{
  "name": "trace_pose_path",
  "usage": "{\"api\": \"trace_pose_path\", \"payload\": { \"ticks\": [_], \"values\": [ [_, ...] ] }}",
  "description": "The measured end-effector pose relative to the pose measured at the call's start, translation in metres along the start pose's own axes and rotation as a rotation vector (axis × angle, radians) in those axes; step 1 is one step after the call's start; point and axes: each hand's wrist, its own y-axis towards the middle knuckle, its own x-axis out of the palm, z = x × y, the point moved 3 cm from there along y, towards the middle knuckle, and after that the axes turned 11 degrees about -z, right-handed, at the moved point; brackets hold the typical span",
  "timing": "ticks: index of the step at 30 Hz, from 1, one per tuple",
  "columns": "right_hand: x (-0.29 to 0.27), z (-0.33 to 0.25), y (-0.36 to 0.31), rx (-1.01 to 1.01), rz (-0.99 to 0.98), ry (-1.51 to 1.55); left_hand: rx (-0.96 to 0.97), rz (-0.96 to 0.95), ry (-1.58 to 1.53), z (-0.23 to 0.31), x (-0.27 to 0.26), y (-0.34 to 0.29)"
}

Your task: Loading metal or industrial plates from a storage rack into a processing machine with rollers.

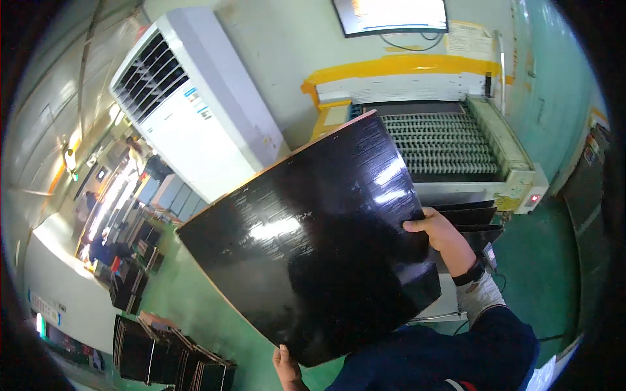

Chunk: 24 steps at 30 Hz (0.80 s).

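Note:
A large, glossy black panel [319,241] with thin orange-brown edges is held up tilted in front of me. My right hand [443,238] grips its right edge, thumb flat on the black face and the other fingers hidden behind. At the lower left edge, my left hand [285,368] pinches the panel near its bottom corner. Light reflects in streaks across the surface. Just beyond the panel lies a roller conveyor [437,146] with rows of small grey wheels, partly covered by it. Another dark flat panel [417,108] is at the conveyor's far end.
A white standing air conditioner [202,124] is at the left of the conveyor. Black panels [156,352] stand in racks on the green floor, lower left. Several dark panels [479,228] sit below the conveyor. A screen [391,14] hangs above; people work far left.

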Motion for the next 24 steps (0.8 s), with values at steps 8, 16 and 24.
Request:
{"api": "trace_pose_path", "payload": {
  "ticks": [8,16,24],
  "values": [
    [-0.083,-0.018,-0.066,-0.226,0.535,0.282,0.007,0.216,-0.101,0.011,0.023,0.05],
    [-0.135,-0.012,-0.05,-0.437,0.378,0.739,-0.125,0.126,-0.243,-0.05,0.039,0.034],
    [-0.214,0.026,0.029,-0.505,0.604,0.891,-0.192,0.121,-0.225,-0.06,0.06,0.022]
  ]
}}
